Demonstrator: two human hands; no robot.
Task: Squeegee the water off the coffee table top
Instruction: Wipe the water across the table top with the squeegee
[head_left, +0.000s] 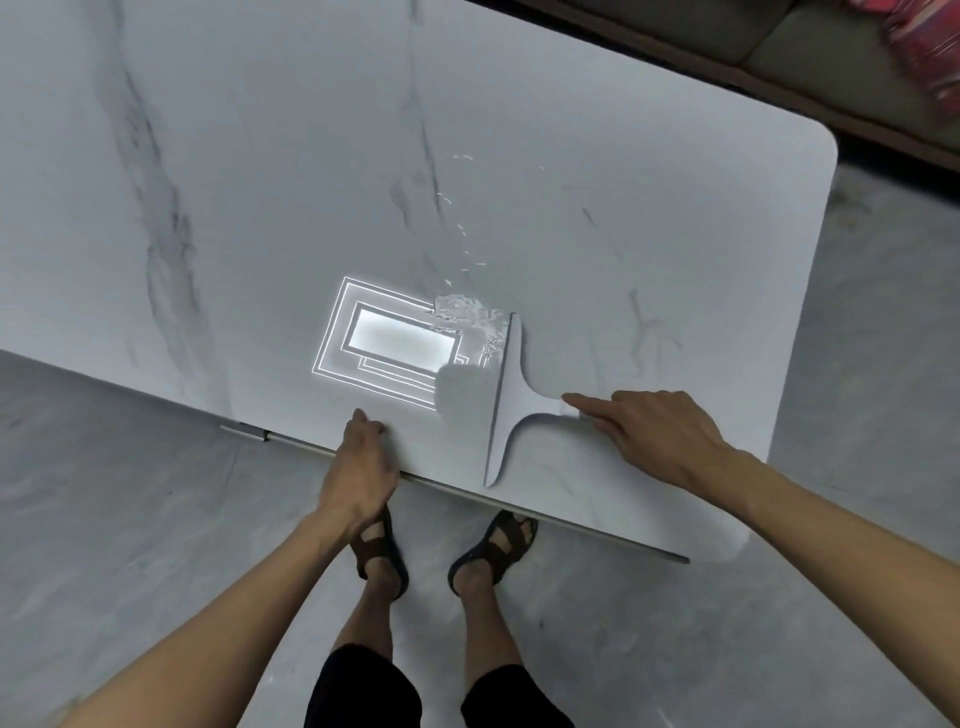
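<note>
Lying flat on the pale marbled surface (571, 171) near its front edge, the white squeegee (511, 400) has its long blade running roughly front to back and its short handle pointing right, toward the right hand (654, 436). That hand reaches over the surface with its fingers (582, 402) loosely spread; the index fingertip touches the end of the handle while the others curl slightly behind it, so nothing is gripped. A puddle of water (467, 312) gleams just beyond the far tip of the blade, with scattered droplets trailing away from it toward the far side. A bright rectangular reflection of a ceiling light (395, 343) sits on the surface left of the blade. The left hand (358, 473) clasps the front edge of the surface, thumb on top and the remaining fingers wrapped underneath, well left of the squeegee. Below the edge, two feet in dark sandals (493, 545) stand on the grey floor (130, 493).
</note>
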